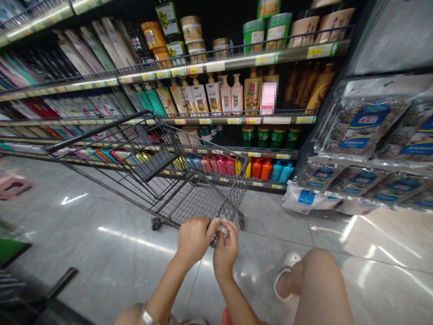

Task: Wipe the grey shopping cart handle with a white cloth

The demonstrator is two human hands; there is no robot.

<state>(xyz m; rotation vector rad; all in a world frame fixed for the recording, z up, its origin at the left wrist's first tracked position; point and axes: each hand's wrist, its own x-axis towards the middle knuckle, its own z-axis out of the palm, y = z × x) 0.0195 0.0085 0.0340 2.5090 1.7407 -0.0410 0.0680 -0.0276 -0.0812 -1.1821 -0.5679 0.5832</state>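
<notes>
My left hand (192,240) and my right hand (227,253) meet in front of the near end of a dark wire shopping cart (157,166). Between their fingertips is a small crumpled whitish wad (223,227), perhaps tissue or cloth; its kind does not show clearly. The right fingers curl round it in a pinch. My left thumb and index finger press on its left side, while the other left fingers are hidden behind the hand. The cart's basket holds nothing that I can see.
Shelves (216,67) of bottles and jars run behind the cart. At the right hang packs of scouring pads (363,117). A pink stool (15,186) stands on the grey tiled floor (128,266) at the far left. My bent knee and a white clog (287,275) are lower right.
</notes>
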